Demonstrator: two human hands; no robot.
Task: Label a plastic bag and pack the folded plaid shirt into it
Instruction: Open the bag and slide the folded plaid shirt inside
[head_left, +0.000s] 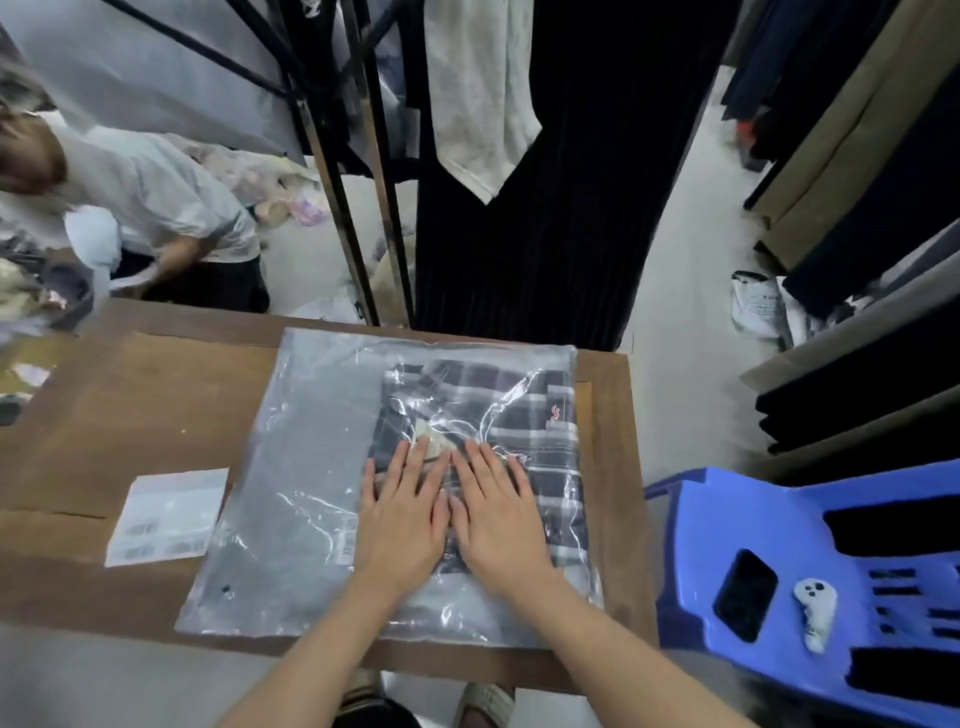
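lying inside the plastic bag (311, 467), plaid shirt (519, 415); left hand (400, 519), right hand (498, 514) pressing flat, ungripping.

Just one view here, a wide-angle head cam worn by the person, looking forward and steeply down over the near edge of the wooden table (156, 395). It sits close above the table, so the tabletop fills the middle and both forearms come in from the bottom edge. Past the table's far edge you get hanging clothes (545, 208); off its right side is a blue plastic chair (727, 519). Edges bend from the lens. No second view to overlap.
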